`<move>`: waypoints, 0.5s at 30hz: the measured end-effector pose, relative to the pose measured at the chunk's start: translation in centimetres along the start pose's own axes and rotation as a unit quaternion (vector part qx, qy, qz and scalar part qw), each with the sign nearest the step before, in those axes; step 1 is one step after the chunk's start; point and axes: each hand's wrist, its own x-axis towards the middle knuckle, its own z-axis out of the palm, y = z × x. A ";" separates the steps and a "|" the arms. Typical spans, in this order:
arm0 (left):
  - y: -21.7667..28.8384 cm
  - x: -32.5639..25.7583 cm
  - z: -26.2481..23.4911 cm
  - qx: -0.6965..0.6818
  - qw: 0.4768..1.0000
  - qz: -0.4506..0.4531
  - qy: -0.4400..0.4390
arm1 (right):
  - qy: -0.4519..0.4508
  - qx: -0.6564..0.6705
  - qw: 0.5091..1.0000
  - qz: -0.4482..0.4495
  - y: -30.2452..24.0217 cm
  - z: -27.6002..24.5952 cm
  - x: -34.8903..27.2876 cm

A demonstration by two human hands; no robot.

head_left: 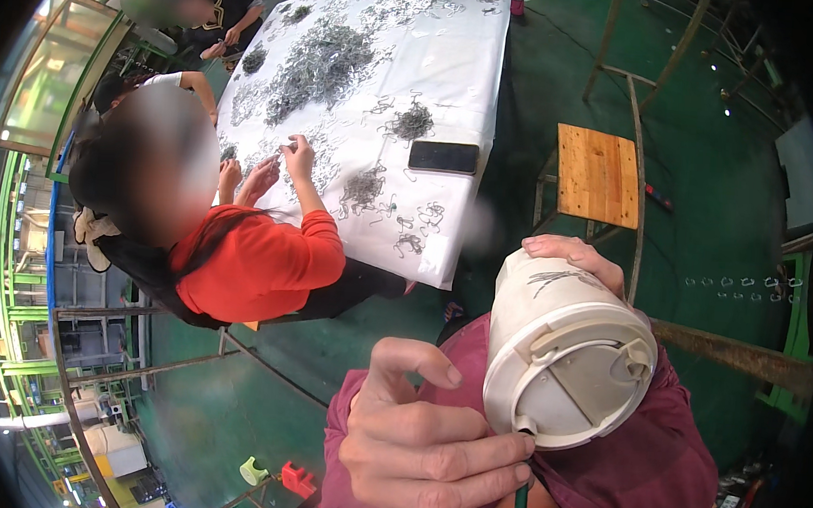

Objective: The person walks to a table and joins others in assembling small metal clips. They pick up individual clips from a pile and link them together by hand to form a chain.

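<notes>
A white paper cup (539,285) with dark marks on its side lies tilted over my lap, its white lid (561,389) facing me. My right hand (578,257) wraps round the cup's far side, with its fingers over the top. My left hand (432,437) is at the lid's lower left edge, thumb bent and apart. Its curled fingers close on a thin dark green stick (521,503), perhaps a straw. One end shows below the fingers; a dark tip seems to show above them at the lid. How it meets the lid cannot be told.
A table (469,72) with a white cover bears piles of small metal hooks (330,58) and a black phone (443,157). A person in red (257,263) handles pieces there; others sit farther along. A wooden stool (599,177) stands to the right on the green floor.
</notes>
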 end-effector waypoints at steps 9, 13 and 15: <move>-0.7 0.9 1.1 -0.006 0.999 -0.034 0.009 | -0.006 0.000 0.997 0.071 -1.4 0.0 -0.7; -1.6 0.5 1.9 0.008 0.998 -0.058 0.019 | 0.050 0.152 0.949 0.271 -2.7 1.1 -2.6; -2.2 0.4 2.1 0.014 0.997 -0.072 0.017 | 0.087 0.204 0.923 0.315 -2.8 1.6 -3.5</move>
